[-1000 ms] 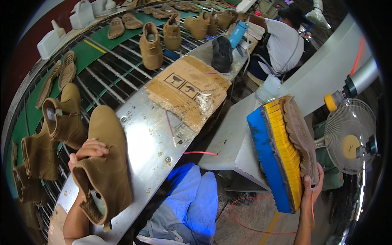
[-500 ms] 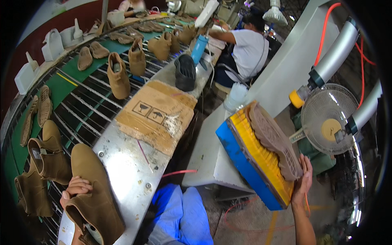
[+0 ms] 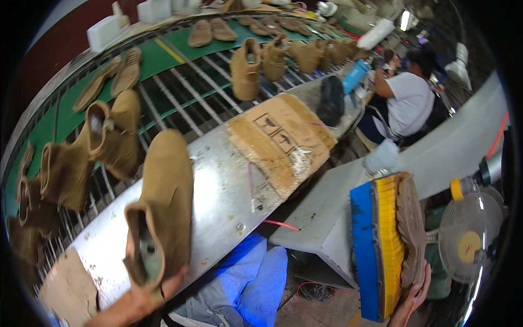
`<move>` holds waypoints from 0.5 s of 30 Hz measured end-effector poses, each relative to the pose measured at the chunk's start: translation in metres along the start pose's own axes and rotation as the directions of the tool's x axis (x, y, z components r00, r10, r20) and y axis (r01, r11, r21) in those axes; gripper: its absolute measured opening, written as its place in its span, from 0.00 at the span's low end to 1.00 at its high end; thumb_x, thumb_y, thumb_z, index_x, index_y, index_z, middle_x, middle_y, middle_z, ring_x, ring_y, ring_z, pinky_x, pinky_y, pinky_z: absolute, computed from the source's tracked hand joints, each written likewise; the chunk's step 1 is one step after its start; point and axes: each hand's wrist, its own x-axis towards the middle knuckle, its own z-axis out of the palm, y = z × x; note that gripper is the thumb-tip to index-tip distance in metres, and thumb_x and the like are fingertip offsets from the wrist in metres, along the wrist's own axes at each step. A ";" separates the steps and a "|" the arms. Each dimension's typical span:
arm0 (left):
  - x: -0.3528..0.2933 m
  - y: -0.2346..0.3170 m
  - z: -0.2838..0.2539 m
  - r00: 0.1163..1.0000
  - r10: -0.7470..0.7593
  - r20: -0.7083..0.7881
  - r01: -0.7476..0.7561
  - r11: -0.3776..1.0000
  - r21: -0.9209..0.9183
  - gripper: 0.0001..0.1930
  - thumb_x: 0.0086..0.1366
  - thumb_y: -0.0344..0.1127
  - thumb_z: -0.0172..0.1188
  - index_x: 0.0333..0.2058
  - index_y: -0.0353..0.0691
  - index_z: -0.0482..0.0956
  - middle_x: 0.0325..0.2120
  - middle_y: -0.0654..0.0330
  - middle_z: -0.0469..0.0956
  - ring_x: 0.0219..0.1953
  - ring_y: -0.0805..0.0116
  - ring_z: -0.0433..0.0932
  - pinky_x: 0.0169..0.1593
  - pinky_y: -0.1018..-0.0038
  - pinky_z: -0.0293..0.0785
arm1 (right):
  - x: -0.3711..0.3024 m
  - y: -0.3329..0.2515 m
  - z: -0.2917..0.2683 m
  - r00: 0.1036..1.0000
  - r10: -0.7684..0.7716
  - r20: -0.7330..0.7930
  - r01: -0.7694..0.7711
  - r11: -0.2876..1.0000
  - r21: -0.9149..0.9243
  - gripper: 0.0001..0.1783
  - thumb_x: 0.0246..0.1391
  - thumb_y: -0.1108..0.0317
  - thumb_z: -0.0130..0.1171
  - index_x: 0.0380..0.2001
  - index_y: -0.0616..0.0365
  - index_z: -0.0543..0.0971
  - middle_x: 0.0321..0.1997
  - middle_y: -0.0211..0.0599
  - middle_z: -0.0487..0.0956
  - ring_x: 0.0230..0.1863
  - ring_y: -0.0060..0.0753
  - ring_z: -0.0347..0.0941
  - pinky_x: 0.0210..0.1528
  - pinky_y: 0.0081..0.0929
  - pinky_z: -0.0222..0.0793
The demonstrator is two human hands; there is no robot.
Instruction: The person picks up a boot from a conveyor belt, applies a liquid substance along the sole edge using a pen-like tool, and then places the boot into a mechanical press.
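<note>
A tan suede ankle boot (image 3: pixel 166 180) lies over the metal ledge, toe pointing away from me and its opening facing me. My left hand (image 3: pixel 160 291) is closed around its heel end, partly hidden beneath it. To the right, a brown rubber shoe sole (image 3: pixel 412 231) is against the yellow ribbed pad (image 3: pixel 388 234) of a blue-backed block (image 3: pixel 364 253). My right hand (image 3: pixel 418 291) grips the near end of the sole, with its fingers along the outer side. The hand's inner side is hidden, so whether it also bears the block I cannot tell.
Several tan boots (image 3: pixel 117 133) stand on the metal rack at left and back. Loose soles (image 3: pixel 126 71) rest on the green belt (image 3: pixel 71 109). Cardboard (image 3: pixel 283 139) and a black shoe (image 3: pixel 330 101) lie on the ledge. A fan (image 3: pixel 471 240) and a seated co-worker (image 3: pixel 406 101) are at right.
The view has swung left, shifting the scene rightward. My left hand has gone from the boot's side to its heel, and the boot sits farther up the ledge. The sole and block look more upright.
</note>
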 end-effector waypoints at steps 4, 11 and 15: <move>0.054 -0.007 0.014 0.969 0.202 0.141 -0.246 0.776 0.581 0.34 0.61 0.40 0.66 0.63 0.32 0.67 0.58 0.40 0.71 0.64 0.53 0.69 0.66 0.60 0.65 | -0.009 -0.041 0.011 0.993 -0.114 -0.030 0.102 0.960 -0.260 0.25 0.70 0.57 0.51 0.58 0.69 0.74 0.46 0.52 0.84 0.47 0.43 0.81 0.52 0.34 0.74; 0.217 -0.139 0.062 0.939 -0.015 -0.343 0.012 1.000 -0.010 0.38 0.57 0.44 0.69 0.62 0.35 0.65 0.53 0.43 0.77 0.56 0.50 0.78 0.59 0.63 0.72 | 0.009 -0.016 0.006 0.996 0.088 -0.007 -0.088 0.980 -0.176 0.54 0.46 0.42 0.74 0.68 0.63 0.65 0.68 0.51 0.66 0.68 0.49 0.63 0.68 0.44 0.61; 0.232 -0.151 0.055 0.967 -0.171 -0.190 0.151 0.982 -0.116 0.41 0.56 0.38 0.72 0.65 0.34 0.62 0.61 0.43 0.70 0.63 0.50 0.71 0.65 0.61 0.67 | 0.006 -0.016 -0.005 0.997 0.077 0.001 -0.075 0.975 -0.211 0.53 0.47 0.43 0.73 0.67 0.64 0.66 0.67 0.51 0.68 0.67 0.48 0.65 0.68 0.42 0.60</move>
